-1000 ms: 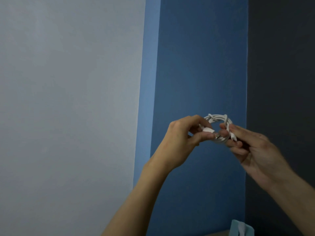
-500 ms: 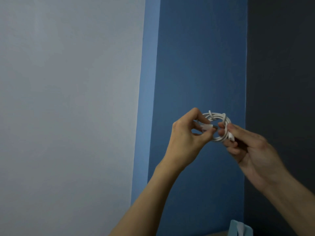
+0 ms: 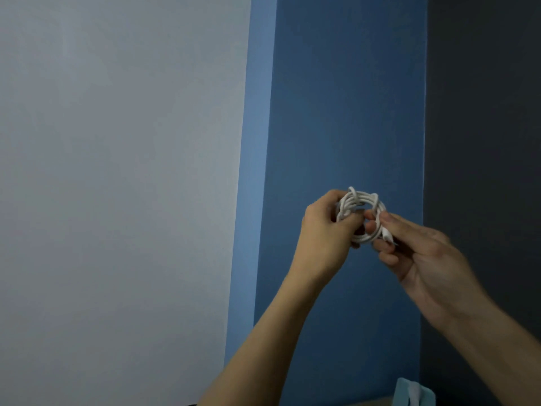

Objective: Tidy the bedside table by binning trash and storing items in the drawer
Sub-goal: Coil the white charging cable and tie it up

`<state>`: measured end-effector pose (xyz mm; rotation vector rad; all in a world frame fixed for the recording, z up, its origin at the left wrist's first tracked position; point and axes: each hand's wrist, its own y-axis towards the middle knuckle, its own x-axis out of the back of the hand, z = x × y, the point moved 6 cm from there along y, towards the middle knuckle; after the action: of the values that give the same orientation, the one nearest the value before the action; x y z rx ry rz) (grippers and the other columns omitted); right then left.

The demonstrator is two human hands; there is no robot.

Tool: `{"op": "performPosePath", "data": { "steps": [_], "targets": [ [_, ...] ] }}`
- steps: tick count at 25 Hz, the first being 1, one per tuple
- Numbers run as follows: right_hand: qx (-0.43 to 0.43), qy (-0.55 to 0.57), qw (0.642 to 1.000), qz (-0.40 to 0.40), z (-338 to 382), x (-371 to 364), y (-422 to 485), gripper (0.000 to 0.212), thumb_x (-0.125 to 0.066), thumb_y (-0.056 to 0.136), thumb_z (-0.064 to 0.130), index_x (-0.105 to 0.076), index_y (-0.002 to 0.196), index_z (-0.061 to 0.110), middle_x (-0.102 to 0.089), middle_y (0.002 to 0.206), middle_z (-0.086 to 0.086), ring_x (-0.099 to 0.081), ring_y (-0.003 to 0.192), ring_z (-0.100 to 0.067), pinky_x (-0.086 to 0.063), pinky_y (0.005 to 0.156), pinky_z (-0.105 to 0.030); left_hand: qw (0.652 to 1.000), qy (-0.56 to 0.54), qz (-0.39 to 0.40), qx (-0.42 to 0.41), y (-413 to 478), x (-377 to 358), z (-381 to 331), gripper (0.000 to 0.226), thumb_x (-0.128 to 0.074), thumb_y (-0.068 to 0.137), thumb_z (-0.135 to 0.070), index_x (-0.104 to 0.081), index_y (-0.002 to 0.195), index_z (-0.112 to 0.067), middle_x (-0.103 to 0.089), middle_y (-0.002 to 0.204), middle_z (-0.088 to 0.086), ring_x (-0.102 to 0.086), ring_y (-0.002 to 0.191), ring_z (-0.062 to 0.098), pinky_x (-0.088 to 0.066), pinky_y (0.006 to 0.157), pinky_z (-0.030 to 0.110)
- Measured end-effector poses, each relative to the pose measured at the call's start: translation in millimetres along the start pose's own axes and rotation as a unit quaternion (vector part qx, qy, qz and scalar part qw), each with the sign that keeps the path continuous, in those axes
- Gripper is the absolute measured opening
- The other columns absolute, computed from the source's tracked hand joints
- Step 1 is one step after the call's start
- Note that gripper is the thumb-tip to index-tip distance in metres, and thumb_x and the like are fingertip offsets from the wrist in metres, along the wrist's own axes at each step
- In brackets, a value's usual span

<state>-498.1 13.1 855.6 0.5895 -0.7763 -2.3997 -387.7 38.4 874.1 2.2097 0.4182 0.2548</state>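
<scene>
Head view: a white cable, wound into a small tight coil of several loops, is held in the air before a blue wall panel; the left hand has its fingers curled round the coil's left side; the right hand pinches the right side, a white plug end jutting beside its fingers; a pale blue box shows at the bottom edge.

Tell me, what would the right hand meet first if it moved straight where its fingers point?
The right hand pinches the cable; past it, likely the left hand, though depth is unclear.
</scene>
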Motion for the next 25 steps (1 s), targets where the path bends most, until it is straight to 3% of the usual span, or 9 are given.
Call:
{"op": "performPosePath", "data": {
  "steps": [2,4,6,8,12,16,19,21,25],
  "targets": [
    [0.001,-0.005,1.000,0.004,0,0,1,0.025,-0.058,0.075,0.021,-0.071,0.087,0.004,-0.059,0.067,-0.001,-0.042,0.049,-0.004,-0.037,0.041,-0.012,0.983,-0.154,0.063,0.076,1,-4,7,0.018,-0.058,0.076,-0.001,-0.062,0.092,-0.006,-0.059,0.078,0.008,-0.058,0.067,0.016,-0.050,0.067,0.026],
    [-0.003,0.003,1.000,-0.004,0,3,1,0.024,-0.059,0.073,0.022,-0.075,0.081,0.007,-0.060,0.066,0.000,-0.043,0.048,-0.004,-0.038,0.041,-0.012,0.931,-0.314,0.113,0.151,-1,-3,9,0.026,-0.047,0.075,-0.004,-0.063,0.097,-0.004,-0.059,0.085,0.011,-0.060,0.074,0.018,-0.048,0.078,0.031],
    [-0.006,0.013,1.000,-0.007,-1,5,2,0.022,-0.060,0.071,0.023,-0.077,0.078,0.011,-0.062,0.066,0.001,-0.042,0.048,-0.003,-0.037,0.040,-0.011,0.884,-0.409,0.124,0.190,-3,1,10,0.029,-0.044,0.084,-0.011,-0.065,0.102,-0.005,-0.065,0.085,0.006,-0.063,0.076,0.016,-0.050,0.078,0.030],
    [-0.012,0.016,1.000,0.004,-1,5,1,0.023,-0.063,0.066,0.026,-0.077,0.077,0.011,-0.063,0.066,0.000,-0.042,0.047,-0.004,-0.037,0.040,-0.011,0.878,-0.418,0.109,0.209,-4,4,12,0.022,-0.048,0.088,-0.016,-0.065,0.099,-0.008,-0.068,0.075,0.002,-0.066,0.066,0.011,-0.055,0.072,0.026],
    [-0.024,0.014,1.000,0.010,-3,8,-2,0.031,-0.068,0.055,0.031,-0.077,0.077,0.011,-0.061,0.067,-0.001,-0.042,0.046,-0.004,-0.036,0.038,-0.012,0.883,-0.390,0.035,0.257,-1,11,21,0.012,-0.050,0.092,-0.005,-0.061,0.088,-0.006,-0.068,0.065,0.003,-0.066,0.058,0.012,-0.058,0.061,0.023],
    [-0.031,-0.010,0.999,-0.013,-7,16,-8,0.026,-0.066,0.061,0.027,-0.076,0.075,0.009,-0.059,0.066,-0.002,-0.040,0.047,-0.004,-0.035,0.038,-0.012,0.927,-0.321,-0.107,0.164,10,42,23,0.014,-0.051,0.092,0.001,-0.060,0.082,-0.003,-0.065,0.052,0.002,-0.067,0.051,0.012,-0.058,0.061,0.022],
    [-0.030,-0.008,0.999,-0.025,-9,16,-8,0.022,-0.061,0.069,0.022,-0.076,0.074,0.008,-0.058,0.065,-0.001,-0.041,0.047,-0.003,-0.036,0.039,-0.012,0.949,-0.268,-0.152,0.074,8,51,12,0.013,-0.055,0.091,0.001,-0.063,0.081,-0.003,-0.066,0.054,0.001,-0.068,0.056,0.012,-0.058,0.065,0.021],
    [-0.020,0.006,0.999,-0.040,-6,17,-3,0.022,-0.060,0.072,0.021,-0.074,0.079,0.006,-0.059,0.065,0.000,-0.042,0.048,-0.003,-0.037,0.040,-0.012,0.949,-0.279,-0.132,0.061,5,49,6,0.013,-0.054,0.091,-0.002,-0.063,0.082,-0.004,-0.070,0.066,0.002,-0.070,0.068,0.016,-0.059,0.072,0.024],
    [0.005,0.014,0.997,-0.069,2,21,6,0.017,-0.054,0.086,0.013,-0.067,0.090,0.003,-0.061,0.063,0.003,-0.044,0.048,-0.003,-0.038,0.041,-0.011,0.938,-0.317,0.023,0.134,-9,33,1,0.022,-0.050,0.093,-0.016,-0.062,0.078,-0.004,-0.067,0.108,0.019,-0.067,0.094,0.032,-0.056,0.085,0.031]
  ]
}}
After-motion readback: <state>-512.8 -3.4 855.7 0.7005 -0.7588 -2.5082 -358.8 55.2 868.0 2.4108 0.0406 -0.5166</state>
